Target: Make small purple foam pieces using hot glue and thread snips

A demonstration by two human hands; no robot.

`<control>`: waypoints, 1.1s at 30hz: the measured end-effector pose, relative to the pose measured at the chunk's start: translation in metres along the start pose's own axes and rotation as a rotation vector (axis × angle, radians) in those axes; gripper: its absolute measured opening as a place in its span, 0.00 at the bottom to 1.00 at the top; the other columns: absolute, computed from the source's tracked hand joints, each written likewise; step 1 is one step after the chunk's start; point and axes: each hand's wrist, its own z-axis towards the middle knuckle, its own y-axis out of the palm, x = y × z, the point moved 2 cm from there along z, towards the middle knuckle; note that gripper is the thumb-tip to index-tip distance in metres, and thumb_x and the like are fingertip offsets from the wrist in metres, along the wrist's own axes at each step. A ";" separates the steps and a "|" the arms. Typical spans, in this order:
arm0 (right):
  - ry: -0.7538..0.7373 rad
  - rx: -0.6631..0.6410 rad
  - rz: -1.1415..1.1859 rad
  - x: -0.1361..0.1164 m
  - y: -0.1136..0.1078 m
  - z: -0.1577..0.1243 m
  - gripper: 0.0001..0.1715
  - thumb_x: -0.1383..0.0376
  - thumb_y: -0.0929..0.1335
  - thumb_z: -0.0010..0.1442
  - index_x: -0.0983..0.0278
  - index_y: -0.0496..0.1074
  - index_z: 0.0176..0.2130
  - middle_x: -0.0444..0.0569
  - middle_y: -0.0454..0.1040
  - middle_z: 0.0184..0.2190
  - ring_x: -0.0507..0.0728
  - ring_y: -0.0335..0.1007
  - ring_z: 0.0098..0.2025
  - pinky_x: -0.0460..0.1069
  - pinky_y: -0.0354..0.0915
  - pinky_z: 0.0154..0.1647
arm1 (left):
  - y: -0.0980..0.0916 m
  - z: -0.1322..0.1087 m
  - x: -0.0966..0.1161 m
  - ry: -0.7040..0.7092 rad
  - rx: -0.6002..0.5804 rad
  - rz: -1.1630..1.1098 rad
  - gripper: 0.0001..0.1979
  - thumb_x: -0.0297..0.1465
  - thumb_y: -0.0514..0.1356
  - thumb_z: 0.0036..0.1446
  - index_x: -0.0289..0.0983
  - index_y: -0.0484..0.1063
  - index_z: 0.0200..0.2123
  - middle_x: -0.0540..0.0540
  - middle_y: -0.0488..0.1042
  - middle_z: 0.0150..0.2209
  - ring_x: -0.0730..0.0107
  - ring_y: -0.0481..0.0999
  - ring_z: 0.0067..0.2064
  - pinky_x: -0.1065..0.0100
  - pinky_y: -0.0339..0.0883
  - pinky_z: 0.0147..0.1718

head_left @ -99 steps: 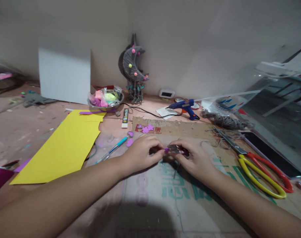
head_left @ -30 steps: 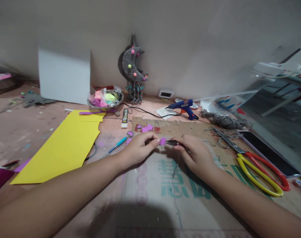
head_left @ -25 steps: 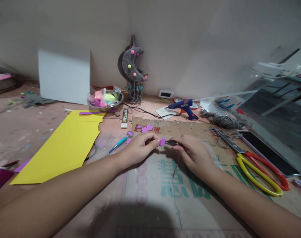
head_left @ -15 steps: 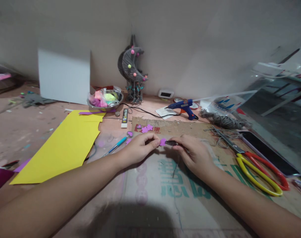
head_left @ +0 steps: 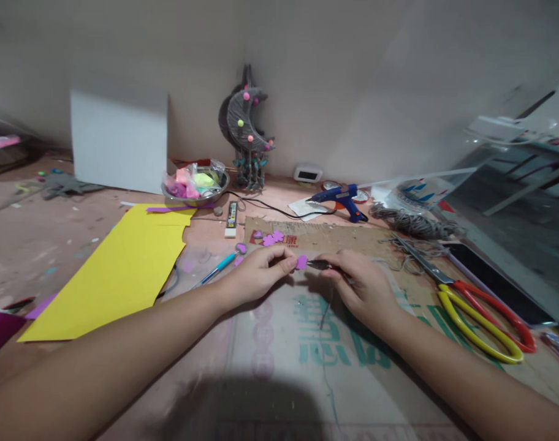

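Between the thumb and fingers of my left hand [head_left: 268,269] is a small purple cutout [head_left: 301,262]. My right hand [head_left: 360,285] is closed around small dark scissors [head_left: 318,264], mostly covered by the fingers. Their pointed tips face the cutout's right edge, and a narrow gap seems to lie between them. More purple flower cutouts [head_left: 273,238] lie on the cardboard just beyond my left hand. A blue pen [head_left: 220,266] rests left of that hand, with a heart-shaped piece [head_left: 241,248] at its upper end.
Large scissors [head_left: 482,318] with red and yellow handles lie at right beside a phone [head_left: 500,282]. Behind are a blue glue gun [head_left: 339,197], grey yarn [head_left: 417,223] and a metal bowl [head_left: 197,199]. Yellow sheets [head_left: 109,275] lie left. A grey moon ornament [head_left: 247,119] hangs against the wall.
The purple cutout has turned slightly in my left fingers. The scissor tips now show parted, a bit clear of its edge. Both hands stay almost in place.
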 end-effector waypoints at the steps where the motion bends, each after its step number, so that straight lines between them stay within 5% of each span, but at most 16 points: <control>1: 0.001 -0.003 0.003 0.000 0.000 0.000 0.13 0.62 0.61 0.63 0.66 0.71 0.41 0.48 0.69 0.25 0.55 0.65 0.29 0.48 0.58 0.29 | 0.000 0.000 0.000 0.004 0.001 0.003 0.12 0.36 0.53 0.58 0.34 0.65 0.28 0.50 0.65 0.26 0.74 0.65 0.30 0.72 0.59 0.32; 33: 0.054 0.001 0.032 0.001 0.000 -0.001 0.15 0.62 0.60 0.63 0.66 0.71 0.40 0.48 0.69 0.25 0.55 0.65 0.28 0.48 0.59 0.29 | -0.001 0.000 -0.002 -0.013 0.013 -0.003 0.13 0.37 0.53 0.58 0.34 0.64 0.28 0.51 0.64 0.26 0.75 0.64 0.30 0.72 0.57 0.31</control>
